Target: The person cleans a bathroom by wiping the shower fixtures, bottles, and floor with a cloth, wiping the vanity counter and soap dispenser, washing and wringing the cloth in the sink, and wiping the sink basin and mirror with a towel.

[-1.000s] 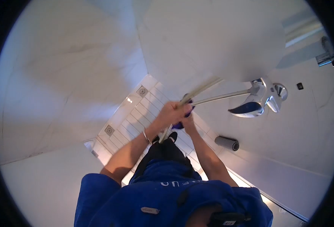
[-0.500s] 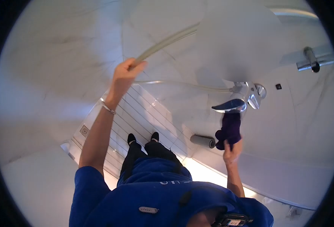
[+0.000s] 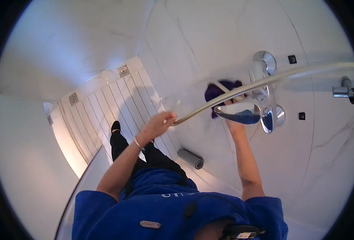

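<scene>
Clearly, hose (image 3: 247,86) within left fingers (image 3: 169,115).

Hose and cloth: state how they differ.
The hose is pale and glossy, the cloth dark purple. The hose is long and slim, the cloth bunched. The left hand grips the hose; the right hand is at the cloth. Both show against the white wall.

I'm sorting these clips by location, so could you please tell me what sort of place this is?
Probably a shower: a mixer on the wall, a hose in the left hand, and square, drain-like grates by the floor.
</scene>
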Demonstrator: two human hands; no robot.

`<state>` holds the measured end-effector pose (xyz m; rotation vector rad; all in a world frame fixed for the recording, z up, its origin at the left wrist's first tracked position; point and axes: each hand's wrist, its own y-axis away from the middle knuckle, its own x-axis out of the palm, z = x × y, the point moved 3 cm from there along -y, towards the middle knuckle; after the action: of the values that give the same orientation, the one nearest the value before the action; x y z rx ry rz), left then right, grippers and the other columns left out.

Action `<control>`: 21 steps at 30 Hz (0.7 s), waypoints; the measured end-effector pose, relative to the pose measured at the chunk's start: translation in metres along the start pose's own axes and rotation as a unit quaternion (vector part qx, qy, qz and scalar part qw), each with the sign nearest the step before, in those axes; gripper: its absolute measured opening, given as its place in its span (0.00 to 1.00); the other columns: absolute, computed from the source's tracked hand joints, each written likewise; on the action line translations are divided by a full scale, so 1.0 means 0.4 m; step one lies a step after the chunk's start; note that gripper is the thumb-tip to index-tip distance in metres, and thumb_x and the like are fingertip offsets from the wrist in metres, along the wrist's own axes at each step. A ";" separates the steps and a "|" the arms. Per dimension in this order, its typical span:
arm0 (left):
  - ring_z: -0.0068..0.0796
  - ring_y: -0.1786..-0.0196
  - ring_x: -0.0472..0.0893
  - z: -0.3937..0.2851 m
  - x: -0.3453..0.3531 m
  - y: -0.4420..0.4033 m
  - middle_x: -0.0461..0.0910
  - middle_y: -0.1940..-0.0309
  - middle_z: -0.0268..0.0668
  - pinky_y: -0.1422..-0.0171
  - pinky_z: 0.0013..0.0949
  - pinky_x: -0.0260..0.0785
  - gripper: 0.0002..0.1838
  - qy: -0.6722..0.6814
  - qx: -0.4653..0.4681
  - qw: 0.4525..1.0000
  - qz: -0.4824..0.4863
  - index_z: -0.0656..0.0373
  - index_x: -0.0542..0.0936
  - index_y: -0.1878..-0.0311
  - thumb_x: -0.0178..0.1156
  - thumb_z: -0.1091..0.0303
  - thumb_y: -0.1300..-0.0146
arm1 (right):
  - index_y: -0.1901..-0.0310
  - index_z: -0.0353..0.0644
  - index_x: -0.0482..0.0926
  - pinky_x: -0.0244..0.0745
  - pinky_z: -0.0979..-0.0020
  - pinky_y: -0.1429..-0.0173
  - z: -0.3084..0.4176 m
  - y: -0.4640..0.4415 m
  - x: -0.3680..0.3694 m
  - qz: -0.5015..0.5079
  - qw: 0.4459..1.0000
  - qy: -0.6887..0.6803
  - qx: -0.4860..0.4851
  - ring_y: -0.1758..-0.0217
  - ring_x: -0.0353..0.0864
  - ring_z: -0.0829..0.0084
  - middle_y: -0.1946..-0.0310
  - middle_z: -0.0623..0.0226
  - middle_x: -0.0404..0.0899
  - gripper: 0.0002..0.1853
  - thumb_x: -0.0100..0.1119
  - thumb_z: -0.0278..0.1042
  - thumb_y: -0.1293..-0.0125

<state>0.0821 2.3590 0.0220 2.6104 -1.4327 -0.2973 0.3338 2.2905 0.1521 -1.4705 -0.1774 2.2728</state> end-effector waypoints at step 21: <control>0.35 0.64 0.77 0.060 -0.284 0.079 0.77 0.64 0.41 0.64 0.33 0.70 0.10 -0.056 0.092 0.902 -0.418 0.58 0.76 0.57 0.56 0.64 0.37 | 0.43 0.43 0.70 0.74 0.66 0.45 -0.051 0.392 -0.243 -0.081 0.767 -0.420 0.478 0.51 0.77 0.69 0.54 0.61 0.77 0.20 0.48 0.22 0.38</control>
<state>-0.0093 2.4375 0.0174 3.2667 -0.2660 -0.4163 0.3418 2.1063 0.1732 0.1089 0.5166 2.1299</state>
